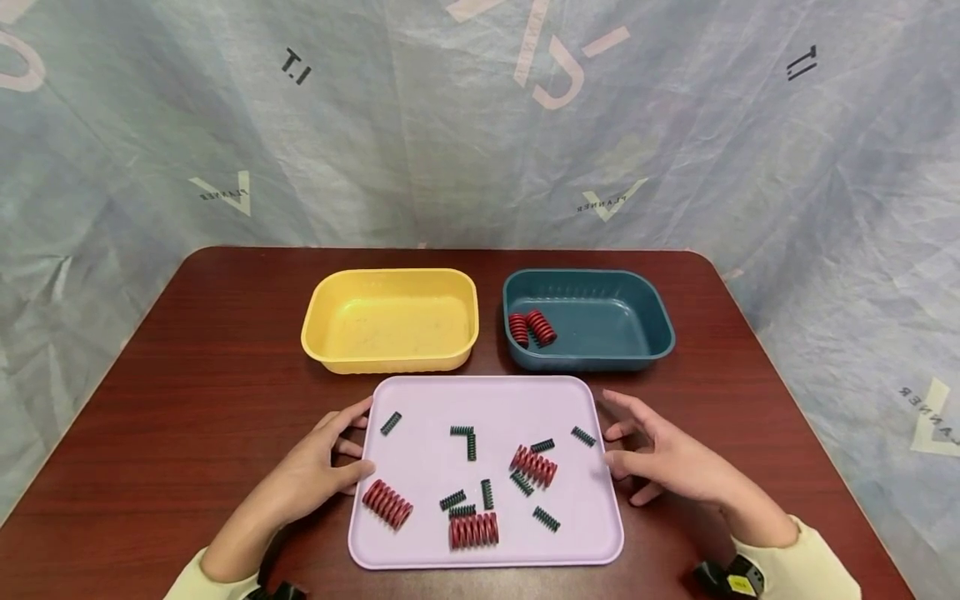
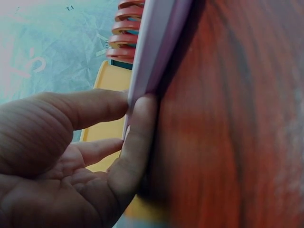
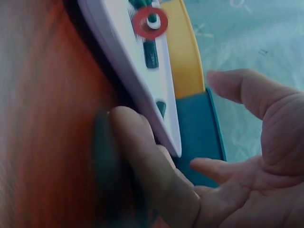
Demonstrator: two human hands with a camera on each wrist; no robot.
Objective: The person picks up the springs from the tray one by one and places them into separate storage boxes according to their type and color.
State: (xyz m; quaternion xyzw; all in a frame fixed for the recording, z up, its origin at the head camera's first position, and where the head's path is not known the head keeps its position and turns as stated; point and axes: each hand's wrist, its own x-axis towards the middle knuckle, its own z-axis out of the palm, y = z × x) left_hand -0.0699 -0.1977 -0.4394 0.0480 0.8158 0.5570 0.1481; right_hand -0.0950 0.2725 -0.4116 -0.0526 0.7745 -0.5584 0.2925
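A pale lilac tray (image 1: 420,392) lies on the table, bearing several small dark green springs (image 1: 546,519) and 3 bigger red springs (image 1: 474,531). At its left side my left hand (image 1: 318,462) pinches the edge; in the left wrist view the thumb (image 2: 107,105) is at the rim and a finger (image 2: 142,118) at the outer side. My right hand (image 1: 675,458) is by the tray's right edge, fingers spread. In the right wrist view its thumb (image 3: 237,88) stands apart from the tray, while a finger (image 3: 142,137) lies close beside the rim.
Behind the tray stand a yellow bin (image 1: 390,365) with nothing in it, and a dark teal bin (image 1: 592,363) on the right. Two red springs (image 1: 542,327) lie in the teal bin's left part. A printed grey cloth (image 1: 420,125) hangs behind the reddish-brown table (image 1: 187,375).
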